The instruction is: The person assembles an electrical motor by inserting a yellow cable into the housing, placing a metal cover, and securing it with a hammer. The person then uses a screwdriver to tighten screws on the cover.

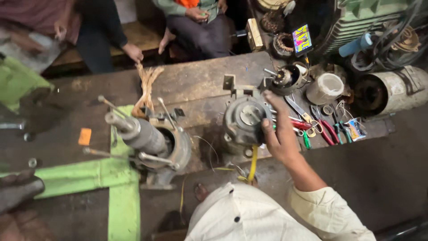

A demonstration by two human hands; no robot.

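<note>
Head view: right hand (280, 134) grips the grey motor end housing (244, 121) at table (196, 85) centre, fingers closed on its 3 o'clock rim; left hand unseen; advise a firm, level hold, clear of the pliers (327, 129) at 3 o'clock.

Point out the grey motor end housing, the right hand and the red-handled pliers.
grey motor end housing (244, 119): head view, on its round front face.
right hand (277, 134): head view, on the palm beside the housing.
red-handled pliers (329, 130): head view, on a red handle.

Dim, warm indoor light from above, deep shadows at the edges, slight motion blur, wide-angle bending.
</note>
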